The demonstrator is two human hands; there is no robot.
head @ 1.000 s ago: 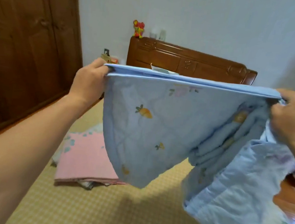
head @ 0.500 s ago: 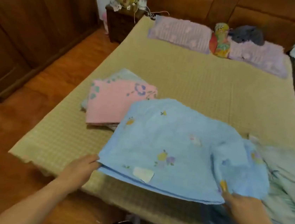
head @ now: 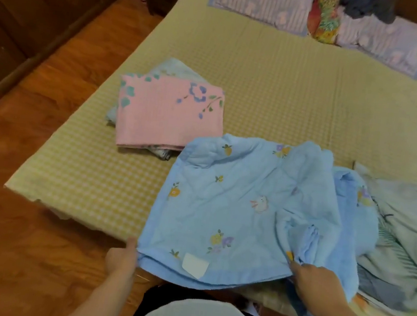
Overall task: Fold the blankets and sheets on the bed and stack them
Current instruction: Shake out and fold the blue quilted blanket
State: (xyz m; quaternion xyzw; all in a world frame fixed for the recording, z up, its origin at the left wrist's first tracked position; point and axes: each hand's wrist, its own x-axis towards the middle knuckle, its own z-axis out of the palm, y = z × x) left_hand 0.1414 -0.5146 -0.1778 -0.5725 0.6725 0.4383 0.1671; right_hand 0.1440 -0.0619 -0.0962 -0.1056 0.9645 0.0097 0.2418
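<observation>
The fingers of the left hand (head: pixel 123 254) curl around the near left corner of the blue quilt (head: pixel 235 213), thumb on top at the hem, pinching the layers together. The right hand (head: pixel 318 279) has its fingers (head: pixel 296 268) bunched on a gathered ridge of the same quilt near its right edge; whether they truly pinch the cloth or only press on it I cannot tell.

The blue quilt lies partly folded at the foot of the bed (head: pixel 288 89), its near hem overhanging the mattress edge, a white label (head: pixel 194 265) showing near the left corner. Its right part is rumpled and lies over a pale green leaf-print sheet (head: pixel 406 232), which is still unfolded. Just beyond the quilt's far left corner sits a folded pink blanket (head: pixel 168 117) stacked on another folded piece.

The quilt looks light, thin and padded: soft, limp, likely to sag and slide between layers. Taking it at corners and along the stitched hem, all layers together, should keep the fold square; the bunched right side likely needs smoothing first.
</observation>
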